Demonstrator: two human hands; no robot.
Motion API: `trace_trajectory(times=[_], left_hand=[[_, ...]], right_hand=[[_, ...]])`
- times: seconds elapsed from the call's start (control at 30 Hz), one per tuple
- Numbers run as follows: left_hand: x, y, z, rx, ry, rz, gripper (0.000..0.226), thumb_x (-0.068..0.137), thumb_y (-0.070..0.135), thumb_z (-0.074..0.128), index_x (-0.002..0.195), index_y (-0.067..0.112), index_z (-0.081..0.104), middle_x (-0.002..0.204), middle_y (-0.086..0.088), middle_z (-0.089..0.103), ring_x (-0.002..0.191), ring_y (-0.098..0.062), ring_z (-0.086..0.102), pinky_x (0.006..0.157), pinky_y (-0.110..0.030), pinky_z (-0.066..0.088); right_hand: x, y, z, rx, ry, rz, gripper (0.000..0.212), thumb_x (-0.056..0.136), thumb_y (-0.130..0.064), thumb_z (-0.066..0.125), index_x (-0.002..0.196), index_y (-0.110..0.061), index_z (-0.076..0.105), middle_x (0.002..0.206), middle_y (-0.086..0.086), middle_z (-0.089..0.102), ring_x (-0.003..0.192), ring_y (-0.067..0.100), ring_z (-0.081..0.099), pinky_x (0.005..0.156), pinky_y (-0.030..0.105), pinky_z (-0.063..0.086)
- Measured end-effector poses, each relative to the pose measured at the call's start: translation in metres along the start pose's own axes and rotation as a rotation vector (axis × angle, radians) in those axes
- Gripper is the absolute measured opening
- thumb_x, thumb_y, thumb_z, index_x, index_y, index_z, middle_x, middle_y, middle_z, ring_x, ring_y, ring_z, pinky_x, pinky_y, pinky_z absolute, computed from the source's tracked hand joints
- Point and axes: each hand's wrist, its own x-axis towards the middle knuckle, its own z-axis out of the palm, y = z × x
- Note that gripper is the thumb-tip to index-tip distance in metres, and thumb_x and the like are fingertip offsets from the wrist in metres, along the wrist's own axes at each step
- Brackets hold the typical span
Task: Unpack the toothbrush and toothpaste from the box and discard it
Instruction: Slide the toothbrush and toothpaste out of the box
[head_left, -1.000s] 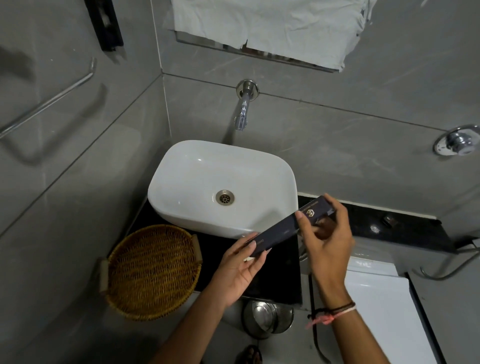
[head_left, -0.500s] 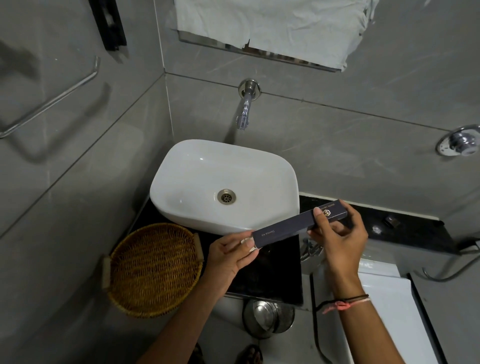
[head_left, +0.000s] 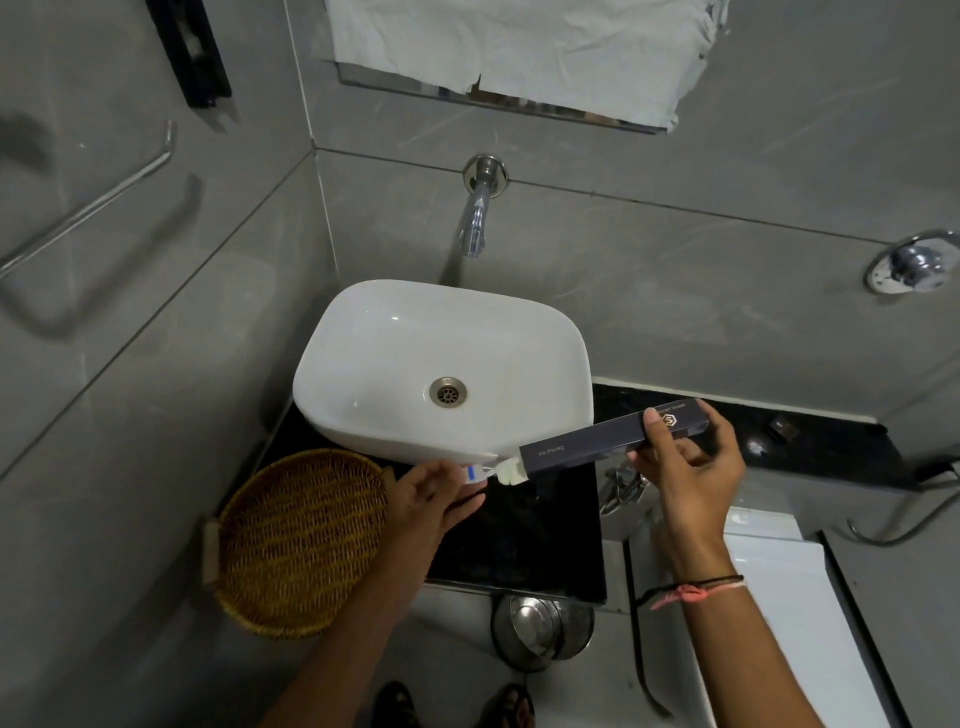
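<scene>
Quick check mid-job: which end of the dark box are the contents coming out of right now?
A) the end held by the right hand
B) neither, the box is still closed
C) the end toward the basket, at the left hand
C: white and blue contents stick out of the box at its basket-side end, pinched by the left hand, while the right hand grips the other end.

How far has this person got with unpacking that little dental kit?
Done: the dark dental kit box is open at its left end. In hand: the right hand grips the box while the left hand pulls out white and blue contents. Left: emptying it fully and discarding the box.
</scene>
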Motion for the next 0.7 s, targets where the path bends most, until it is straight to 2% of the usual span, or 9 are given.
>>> trace_trajectory(times=[0.07, 0.13, 0.23, 0.3, 0.37, 0.47, 0.53, 0.6, 0.7], left_hand=[[-0.001, -0.002, -0.003, -0.190, -0.021, -0.137, 0.006, 0.092, 0.016, 0.071, 0.090, 0.011, 0.073, 0.114, -0.025, 0.077, 0.108, -0.041, 0.074, 0.080, -0.038, 0.066], [-0.001, -0.006, 0.001, -0.320, -0.037, -0.207, 0.015, 0.090, 0.022, 0.071, 0.096, 0.008, 0.075, 0.114, -0.027, 0.077, 0.110, -0.040, 0.074, 0.081, -0.042, 0.065], [0.001, -0.007, 0.016, -0.335, -0.030, -0.274, 0.035, 0.078, 0.030, 0.082, 0.100, 0.004, 0.077, 0.104, -0.019, 0.080, 0.107, -0.037, 0.076, 0.078, -0.040, 0.065], [0.002, -0.007, 0.019, -0.338, -0.043, -0.328, 0.049, 0.069, 0.035, 0.088, 0.103, 0.002, 0.076, 0.108, -0.017, 0.081, 0.107, -0.037, 0.075, 0.077, -0.039, 0.065], [0.003, -0.007, 0.019, -0.364, -0.063, -0.355, 0.041, 0.079, 0.036, 0.078, 0.104, 0.004, 0.079, 0.112, -0.019, 0.080, 0.108, -0.036, 0.075, 0.078, -0.040, 0.065], [0.005, -0.012, 0.022, -0.386, 0.002, -0.391, 0.036, 0.096, 0.035, 0.062, 0.104, 0.005, 0.080, 0.114, -0.018, 0.079, 0.106, -0.033, 0.077, 0.078, -0.040, 0.066], [0.005, -0.016, 0.025, -0.386, 0.043, -0.398, 0.034, 0.102, 0.029, 0.057, 0.103, 0.006, 0.081, 0.116, -0.018, 0.079, 0.106, -0.032, 0.077, 0.077, -0.041, 0.066], [0.004, -0.017, 0.027, -0.388, 0.068, -0.413, 0.031, 0.100, 0.027, 0.061, 0.103, 0.004, 0.081, 0.115, -0.020, 0.079, 0.104, -0.033, 0.077, 0.076, -0.042, 0.066], [0.002, -0.017, 0.028, -0.366, 0.060, -0.427, 0.034, 0.078, 0.029, 0.077, 0.100, 0.003, 0.081, 0.105, -0.020, 0.081, 0.095, -0.030, 0.080, 0.070, -0.038, 0.067]], right_hand=[[0.000, -0.003, 0.000, -0.015, -0.017, -0.021, 0.052, 0.092, -0.015, 0.076, 0.139, -0.016, 0.054, 0.091, 0.017, 0.077, 0.094, 0.038, 0.077, 0.068, 0.031, 0.067], [-0.004, -0.003, 0.005, -0.051, -0.049, -0.054, 0.052, 0.091, -0.014, 0.077, 0.138, -0.019, 0.055, 0.091, 0.018, 0.077, 0.090, 0.030, 0.079, 0.074, 0.038, 0.068], [-0.011, -0.005, 0.013, -0.105, -0.082, -0.107, 0.055, 0.092, -0.013, 0.077, 0.141, -0.017, 0.054, 0.083, 0.014, 0.075, 0.080, 0.021, 0.077, 0.079, 0.045, 0.067], [-0.014, -0.013, 0.016, -0.154, -0.091, -0.164, 0.055, 0.091, -0.015, 0.078, 0.141, -0.020, 0.055, 0.076, 0.008, 0.071, 0.071, 0.016, 0.071, 0.081, 0.050, 0.067], [-0.017, -0.024, 0.018, -0.249, -0.103, -0.267, 0.057, 0.090, -0.022, 0.080, 0.141, -0.026, 0.055, 0.080, 0.002, 0.073, 0.068, 0.017, 0.070, 0.081, 0.048, 0.066], [-0.024, -0.037, 0.022, -0.342, -0.148, -0.403, 0.059, 0.088, -0.030, 0.080, 0.141, -0.032, 0.054, 0.091, -0.002, 0.075, 0.071, 0.016, 0.073, 0.076, 0.039, 0.067], [-0.025, -0.043, 0.026, -0.358, -0.165, -0.438, 0.060, 0.088, -0.029, 0.081, 0.142, -0.033, 0.054, 0.089, -0.003, 0.075, 0.071, 0.018, 0.073, 0.075, 0.042, 0.067], [-0.025, -0.046, 0.029, -0.358, -0.163, -0.448, 0.061, 0.088, -0.027, 0.082, 0.142, -0.033, 0.054, 0.089, -0.004, 0.075, 0.072, 0.019, 0.073, 0.075, 0.043, 0.067], [-0.022, -0.047, 0.029, -0.373, -0.152, -0.464, 0.061, 0.088, -0.029, 0.082, 0.142, -0.034, 0.054, 0.086, -0.007, 0.074, 0.070, 0.015, 0.072, 0.076, 0.035, 0.067]])
